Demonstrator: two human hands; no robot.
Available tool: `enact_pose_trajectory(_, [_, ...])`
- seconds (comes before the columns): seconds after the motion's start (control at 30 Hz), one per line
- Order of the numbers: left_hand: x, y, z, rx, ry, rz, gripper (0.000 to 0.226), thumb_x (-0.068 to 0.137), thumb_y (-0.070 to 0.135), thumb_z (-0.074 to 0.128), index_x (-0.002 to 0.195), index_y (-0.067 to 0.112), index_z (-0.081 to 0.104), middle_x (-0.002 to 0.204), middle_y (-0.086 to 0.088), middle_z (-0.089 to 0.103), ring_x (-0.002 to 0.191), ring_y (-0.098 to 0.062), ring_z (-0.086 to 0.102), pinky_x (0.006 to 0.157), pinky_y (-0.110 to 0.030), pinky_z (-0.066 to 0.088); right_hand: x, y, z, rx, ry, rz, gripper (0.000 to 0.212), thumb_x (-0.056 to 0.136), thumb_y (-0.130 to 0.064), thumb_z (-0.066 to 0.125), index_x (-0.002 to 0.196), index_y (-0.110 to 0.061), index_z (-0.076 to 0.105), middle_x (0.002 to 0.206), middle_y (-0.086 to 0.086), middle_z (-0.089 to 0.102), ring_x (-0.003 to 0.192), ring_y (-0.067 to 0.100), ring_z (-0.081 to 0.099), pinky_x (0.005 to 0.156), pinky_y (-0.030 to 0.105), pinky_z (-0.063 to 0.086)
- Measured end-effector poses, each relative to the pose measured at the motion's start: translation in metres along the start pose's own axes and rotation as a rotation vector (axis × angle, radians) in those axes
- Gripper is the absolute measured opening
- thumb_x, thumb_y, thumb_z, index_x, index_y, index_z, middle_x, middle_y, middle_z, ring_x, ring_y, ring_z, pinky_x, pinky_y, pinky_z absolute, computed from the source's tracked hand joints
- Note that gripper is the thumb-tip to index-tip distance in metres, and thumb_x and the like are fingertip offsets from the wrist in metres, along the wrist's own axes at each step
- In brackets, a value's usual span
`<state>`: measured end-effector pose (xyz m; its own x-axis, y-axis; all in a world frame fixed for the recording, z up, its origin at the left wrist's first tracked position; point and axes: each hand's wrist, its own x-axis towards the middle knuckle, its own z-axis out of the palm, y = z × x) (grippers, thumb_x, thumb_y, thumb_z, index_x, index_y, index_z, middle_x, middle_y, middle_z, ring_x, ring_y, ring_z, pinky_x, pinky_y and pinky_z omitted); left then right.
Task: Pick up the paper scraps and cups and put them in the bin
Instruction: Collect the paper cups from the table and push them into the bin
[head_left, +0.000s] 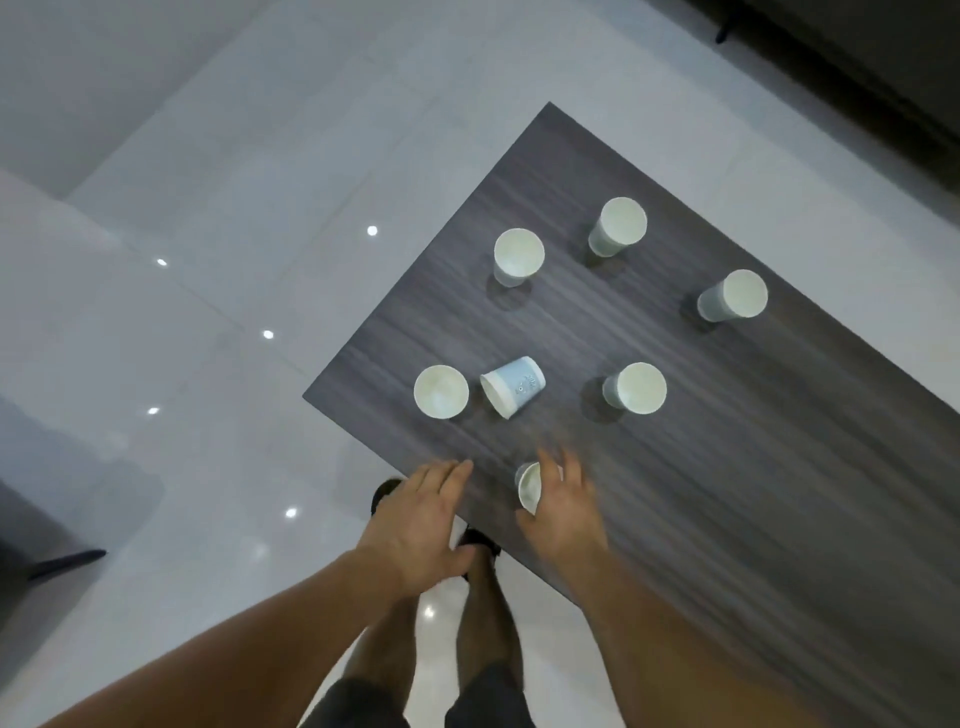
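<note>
Several pale blue paper cups stand on the dark wood table (727, 467). Upright cups are at the back (518, 257), back right (618, 226), far right (733, 295), the middle (635, 388) and the left (441, 392). One cup (512, 387) lies on its side. My right hand (563, 512) reaches over the nearest cup (529, 488), fingers spread past it and thumb on its near side; the blur hides whether it grips. My left hand (423, 519) hovers flat at the table's near edge, holding nothing. No bin or paper scraps are in view.
The table's corner (306, 397) points left over a glossy white tiled floor (208, 312). My legs and dark shoes (480, 540) stand just below the near edge. Dark furniture (857, 67) fills the top right, and a dark object (62, 558) sits at the lower left.
</note>
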<state>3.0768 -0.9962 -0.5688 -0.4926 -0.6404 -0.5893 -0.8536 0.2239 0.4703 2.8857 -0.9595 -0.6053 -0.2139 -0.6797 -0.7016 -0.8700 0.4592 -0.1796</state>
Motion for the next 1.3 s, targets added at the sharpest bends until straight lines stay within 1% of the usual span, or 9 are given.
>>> enact_pose_trajectory(0.2, [0.015, -0.009, -0.010, -0.067, 0.003, 0.008, 0.096, 0.077, 0.047, 0.066, 0.151, 0.022, 0.011, 0.154, 0.003, 0.023, 0.141, -0.015, 0.021, 0.114, -0.035, 0.030, -0.008, -0.026, -0.008, 0.366, 0.107, -0.031, 0.083, 0.077, -0.050, 0.066, 0.147, -0.026, 0.028, 0.141, -0.002, 0.041, 0.124, 0.016, 0.046, 0.097, 0.026, 0.041])
enact_pose_trajectory(0.3, [0.018, -0.014, -0.025, -0.157, 0.010, 0.021, 0.092, 0.075, 0.040, 0.070, 0.150, 0.023, 0.020, 0.150, 0.002, 0.033, 0.136, -0.014, 0.032, 0.110, -0.029, 0.033, -0.016, -0.057, -0.024, 0.606, -0.087, -0.153, 0.089, 0.074, -0.065, 0.064, 0.147, -0.042, 0.019, 0.145, -0.016, 0.043, 0.129, 0.005, 0.044, 0.104, 0.032, 0.044])
enact_pose_trajectory(0.4, [0.015, -0.024, -0.044, -0.269, 0.089, -0.035, 0.077, 0.071, 0.034, 0.072, 0.138, 0.032, 0.036, 0.132, 0.008, 0.051, 0.114, -0.013, 0.051, 0.092, -0.025, 0.045, -0.012, -0.077, -0.042, 0.673, -0.153, -0.257, 0.083, 0.076, -0.067, 0.061, 0.146, -0.045, 0.024, 0.136, -0.017, 0.053, 0.125, 0.005, 0.050, 0.103, 0.038, 0.046])
enact_pose_trajectory(0.6, [-0.005, -0.068, -0.050, -0.323, 0.246, -0.219, 0.071, 0.072, 0.038, 0.076, 0.129, 0.036, 0.034, 0.118, 0.011, 0.053, 0.103, -0.013, 0.054, 0.086, -0.032, 0.049, 0.039, -0.106, -0.058, 0.111, 0.237, -0.508, 0.072, 0.083, -0.037, 0.064, 0.147, -0.023, 0.032, 0.149, -0.001, 0.034, 0.134, 0.020, 0.031, 0.105, 0.037, 0.036])
enact_pose_trajectory(0.73, [-0.030, -0.086, -0.036, -0.337, 0.279, -0.331, 0.088, 0.072, 0.038, 0.075, 0.139, 0.040, 0.017, 0.124, 0.004, 0.048, 0.103, -0.019, 0.055, 0.087, -0.034, 0.049, 0.070, -0.120, -0.039, -0.279, 0.083, -0.574, 0.090, 0.081, -0.020, 0.065, 0.152, -0.033, 0.012, 0.161, 0.001, 0.000, 0.147, 0.029, 0.001, 0.113, 0.048, 0.027])
enact_pose_trajectory(0.83, [-0.053, -0.087, -0.028, -0.355, 0.306, -0.362, 0.091, 0.073, 0.043, 0.072, 0.140, 0.045, 0.010, 0.125, 0.004, 0.046, 0.099, -0.017, 0.053, 0.084, -0.026, 0.045, 0.076, -0.125, -0.030, -0.461, -0.003, -0.548, 0.081, 0.084, -0.019, 0.064, 0.150, -0.033, 0.019, 0.158, 0.006, 0.010, 0.143, 0.032, 0.014, 0.113, 0.048, 0.031])
enact_pose_trajectory(0.97, [-0.071, -0.078, -0.032, -0.346, 0.368, -0.437, 0.084, 0.073, 0.045, 0.072, 0.141, 0.033, 0.023, 0.130, 0.005, 0.046, 0.106, -0.016, 0.051, 0.086, -0.024, 0.042, 0.057, -0.126, -0.043, -0.417, -0.009, -0.550, 0.063, 0.085, -0.016, 0.059, 0.143, -0.028, 0.037, 0.141, 0.006, 0.036, 0.122, 0.027, 0.039, 0.105, 0.042, 0.038])
enact_pose_trajectory(1.17, [-0.090, -0.030, -0.093, -0.187, 0.476, -0.382, 0.082, 0.069, 0.051, 0.072, 0.138, 0.025, 0.035, 0.128, 0.004, 0.051, 0.109, -0.018, 0.047, 0.089, -0.028, 0.040, 0.002, -0.108, -0.115, -0.300, 0.058, -0.527, 0.067, 0.088, -0.030, 0.058, 0.148, -0.029, 0.028, 0.146, -0.001, 0.030, 0.128, 0.024, 0.035, 0.095, 0.036, 0.046])
enact_pose_trajectory(1.3, [-0.099, 0.007, -0.142, -0.166, 0.517, -0.287, 0.086, 0.071, 0.045, 0.073, 0.143, 0.029, 0.028, 0.129, 0.002, 0.050, 0.111, -0.020, 0.046, 0.088, -0.031, 0.041, -0.034, -0.094, -0.164, -0.263, 0.145, -0.448, 0.068, 0.089, -0.035, 0.055, 0.149, -0.028, 0.024, 0.148, 0.001, 0.028, 0.129, 0.025, 0.035, 0.095, 0.037, 0.043])
